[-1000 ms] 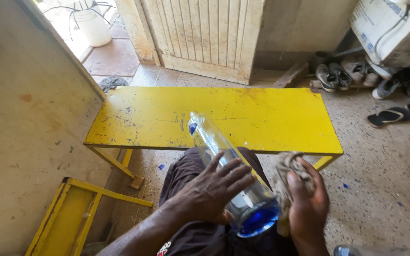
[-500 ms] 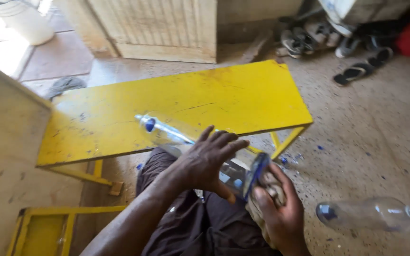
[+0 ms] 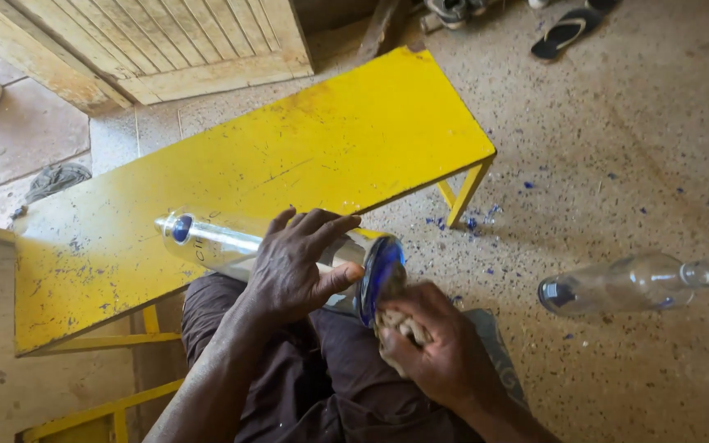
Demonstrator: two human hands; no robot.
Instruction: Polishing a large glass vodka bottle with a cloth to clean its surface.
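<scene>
1. Head view: your left hand [image 3: 301, 271] wraps over the body of a clear glass bottle [image 3: 231, 246], fingers curled and clamped on it from above, thumb pointing toward the blue base [image 3: 381, 275].
2. That bottle lies on its side across your lap, at the near edge of the yellow bench [image 3: 305, 148]. Its long axis runs from the neck at about 9 o'clock of your left hand to the base at about 3 o'clock.
3. Your right hand [image 3: 432, 349] sits at 4 o'clock from the base, just beside it, fingers closed tight around a bunched cloth or scrubbing wad [image 3: 395, 324] that presses against the base. I cannot tell exactly what the wad is made of.
4. Both hands meet at the base end; the right is nearer the base, while the left covers the middle of the body and leaves the neck free.
5. Beyond the bench corner, the speckled concrete floor [image 3: 617, 164] carries scattered blue chips [image 3: 473, 221] near the bench leg.
6. A second clear bottle [image 3: 625, 283] lies on its side on the floor at 3 o'clock, well apart from your hands, neck pointing right.
7. At 12 o'clock stands a slatted wooden door [image 3: 166, 41]; a dark sandal [image 3: 564, 34] lies at 1 o'clock.
</scene>
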